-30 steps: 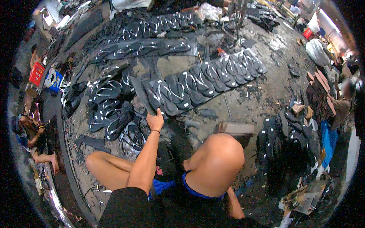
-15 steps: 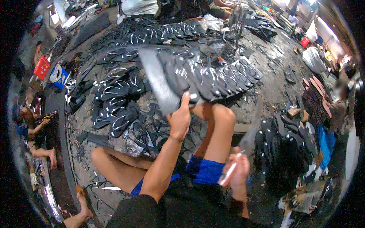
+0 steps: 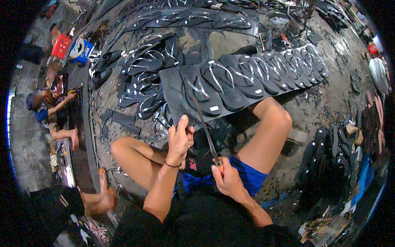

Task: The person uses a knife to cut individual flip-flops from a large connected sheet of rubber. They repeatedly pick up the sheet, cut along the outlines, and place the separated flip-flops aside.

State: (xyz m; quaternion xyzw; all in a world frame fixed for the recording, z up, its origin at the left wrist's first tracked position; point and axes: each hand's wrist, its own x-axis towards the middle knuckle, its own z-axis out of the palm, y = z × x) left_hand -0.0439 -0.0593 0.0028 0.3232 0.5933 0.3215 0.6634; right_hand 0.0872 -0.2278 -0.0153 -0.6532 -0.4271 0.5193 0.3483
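Observation:
A long black rubber sheet [image 3: 175, 94] stretches from in front of me toward the far right, with a row of black flip-flops [image 3: 220, 84] with silvery straps and small white tags on it. At its near left corner, my left hand [image 3: 179, 144] is closed, thumb over the edge and fingers curled below. My right hand [image 3: 230, 179] grips a long, thin-bladed knife [image 3: 207, 131] by its orange handle. The blade points away from me and crosses over the sheet's near end, beside the first flip-flop [image 3: 200, 90]. Whether it touches the rubber I cannot tell.
More flip-flops [image 3: 144, 66] lie piled to the left, and another row [image 3: 195, 17] lies farther off. Dark soles [image 3: 325, 152] are heaped at right. A person [image 3: 51, 109] sits at far left near a blue-and-white bucket [image 3: 81, 50]. Rubber scraps [image 3: 119, 121] litter the floor.
The knife has swung in from my right side to above the sheet's near end. The sheet's near end is lower and flatter, and my view has shifted.

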